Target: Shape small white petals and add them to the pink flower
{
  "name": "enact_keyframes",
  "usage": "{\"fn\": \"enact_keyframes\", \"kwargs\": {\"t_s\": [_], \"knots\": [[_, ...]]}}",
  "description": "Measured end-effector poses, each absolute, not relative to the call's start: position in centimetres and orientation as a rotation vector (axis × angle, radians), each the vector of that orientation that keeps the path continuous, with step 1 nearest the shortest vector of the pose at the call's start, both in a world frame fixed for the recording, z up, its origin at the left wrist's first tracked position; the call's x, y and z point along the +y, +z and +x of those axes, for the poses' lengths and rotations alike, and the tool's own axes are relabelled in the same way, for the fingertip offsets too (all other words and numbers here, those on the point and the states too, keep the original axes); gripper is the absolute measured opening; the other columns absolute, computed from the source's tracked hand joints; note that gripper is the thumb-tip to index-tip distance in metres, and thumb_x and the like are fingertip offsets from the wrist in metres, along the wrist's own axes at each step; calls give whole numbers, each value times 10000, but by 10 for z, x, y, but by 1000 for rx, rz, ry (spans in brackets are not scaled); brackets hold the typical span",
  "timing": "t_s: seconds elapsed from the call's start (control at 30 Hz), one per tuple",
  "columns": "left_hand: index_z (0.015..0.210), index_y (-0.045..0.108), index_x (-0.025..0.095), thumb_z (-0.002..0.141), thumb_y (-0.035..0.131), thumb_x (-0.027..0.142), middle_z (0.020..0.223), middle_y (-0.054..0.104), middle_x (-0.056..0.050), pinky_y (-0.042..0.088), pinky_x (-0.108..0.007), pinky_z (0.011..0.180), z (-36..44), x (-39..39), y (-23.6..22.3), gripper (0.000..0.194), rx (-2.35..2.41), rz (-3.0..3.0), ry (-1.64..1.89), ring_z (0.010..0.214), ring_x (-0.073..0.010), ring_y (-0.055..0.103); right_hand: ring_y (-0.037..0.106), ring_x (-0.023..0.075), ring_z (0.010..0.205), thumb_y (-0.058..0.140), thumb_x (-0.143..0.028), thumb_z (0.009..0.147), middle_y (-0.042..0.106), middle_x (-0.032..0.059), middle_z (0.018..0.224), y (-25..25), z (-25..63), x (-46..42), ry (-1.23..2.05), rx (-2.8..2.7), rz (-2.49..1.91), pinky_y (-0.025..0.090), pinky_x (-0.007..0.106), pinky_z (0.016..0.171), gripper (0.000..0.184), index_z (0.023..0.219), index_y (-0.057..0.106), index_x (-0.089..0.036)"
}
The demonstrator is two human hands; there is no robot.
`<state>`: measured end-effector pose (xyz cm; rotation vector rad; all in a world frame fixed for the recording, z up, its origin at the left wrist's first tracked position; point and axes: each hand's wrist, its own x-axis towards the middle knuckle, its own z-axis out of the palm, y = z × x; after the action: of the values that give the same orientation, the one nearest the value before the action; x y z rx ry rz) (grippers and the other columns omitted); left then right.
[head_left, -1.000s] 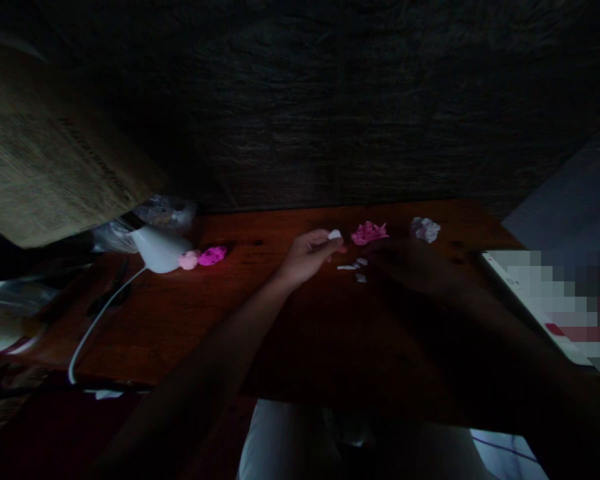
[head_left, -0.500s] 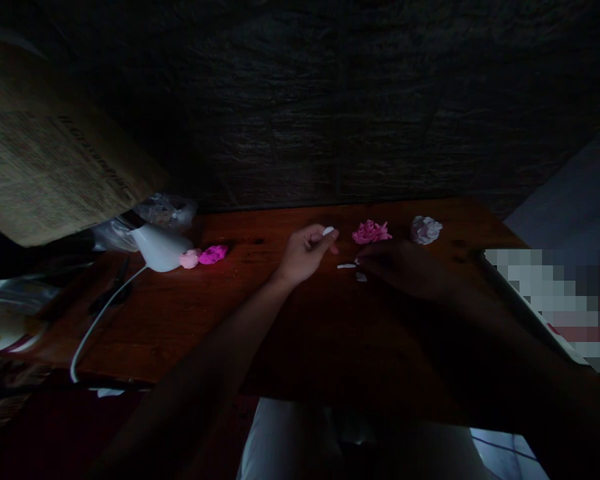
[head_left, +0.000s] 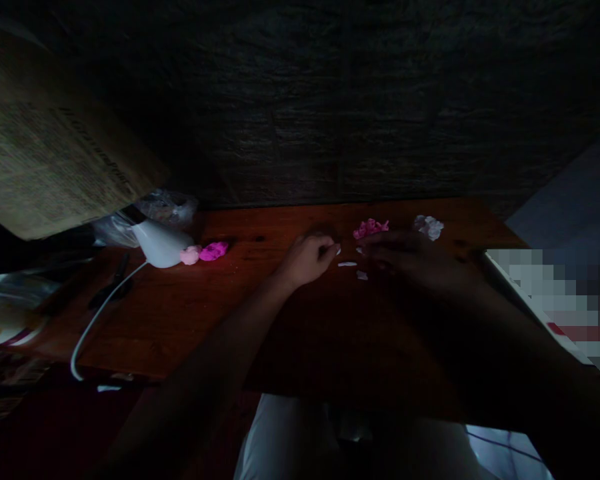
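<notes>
My left hand (head_left: pixel 311 257) is closed, with a small white piece of what looks like clay (head_left: pixel 338 250) at its fingertips. Facing it, my right hand (head_left: pixel 405 257) lies in deep shadow and pinches another small white piece (head_left: pixel 359 251). Between and just below the hands, a thin white strip (head_left: pixel 347 265) and a small pale flat piece (head_left: pixel 362 275) rest on the wooden table (head_left: pixel 220 313). Behind my right hand sits a pink ruffled flower-like clay shape (head_left: pixel 371 229), partly covered by the fingers. A whitish crumpled clump (head_left: pixel 429 227) stands farther right.
At the left stand a white lamp base (head_left: pixel 163 245) with a cable (head_left: pixel 93 320), a pale pink lump (head_left: pixel 191 255) and a magenta lump (head_left: pixel 214 251). A newspaper-print shade (head_left: pixel 65 147) hangs above. Black scissors (head_left: pixel 113 288) lie nearby. A dark textured wall (head_left: pixel 300 120) closes the back.
My left hand has turned and its fingers have curled over the white piece, which shows less. My right hand has lifted slightly away from the strip with a small white piece at its fingertips.
</notes>
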<state>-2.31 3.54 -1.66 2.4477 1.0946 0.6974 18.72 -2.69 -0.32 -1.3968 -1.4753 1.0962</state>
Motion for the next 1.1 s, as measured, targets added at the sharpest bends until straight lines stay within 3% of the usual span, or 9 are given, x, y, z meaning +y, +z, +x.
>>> {"fn": "enact_keyframes", "kwargs": {"t_s": [0.23, 0.5, 0.7, 0.87, 1.0, 1.1], "knots": [[792, 671, 168, 942, 508, 294, 773, 674, -21, 429, -279, 733, -23, 36, -17, 254, 1100, 2308, 734, 729, -140, 580, 586, 168, 697, 766, -519, 700, 727, 66, 872, -1, 187, -28, 1137, -1355, -1397, 420, 293, 602, 403, 952, 779, -206], [835, 692, 152, 906, 565, 334, 790, 699, -27, 460, -253, 718, -18, 39, -20, 232, 913, 1884, 838, 714, -118, 594, 577, 176, 629, 657, -546, 782, 683, 47, 695, 1, 190, -27, 1009, -1587, -1498, 425, 291, 572, 368, 804, 755, -192], [879, 703, 152, 897, 605, 325, 844, 725, -47, 476, -253, 712, -17, 36, -17, 200, 892, 1783, 853, 709, -108, 615, 635, 189, 697, 652, -429, 810, 741, 64, 846, -2, 190, -25, 912, -1590, -1446, 484, 298, 621, 298, 961, 753, -193], [840, 705, 154, 869, 636, 254, 840, 730, -46, 479, -276, 778, -18, 37, -22, 124, 1016, 1977, 893, 780, -133, 633, 685, 249, 830, 583, -277, 861, 768, 99, 938, -5, 192, -22, 620, -1813, -1555, 497, 369, 763, 212, 934, 757, -181], [852, 697, 159, 880, 627, 275, 871, 732, -39, 483, -260, 781, -16, 36, -21, 139, 899, 1874, 892, 799, -123, 642, 687, 247, 835, 581, -292, 886, 769, 99, 957, -3, 189, -24, 667, -1862, -1552, 484, 378, 789, 219, 968, 751, -180], [857, 687, 151, 881, 625, 278, 849, 724, -37, 480, -239, 743, -14, 33, -16, 143, 841, 1786, 874, 751, -104, 628, 671, 221, 776, 592, -386, 888, 760, 89, 903, -2, 188, -27, 821, -1796, -1470, 476, 343, 719, 294, 995, 750, -162]]}}
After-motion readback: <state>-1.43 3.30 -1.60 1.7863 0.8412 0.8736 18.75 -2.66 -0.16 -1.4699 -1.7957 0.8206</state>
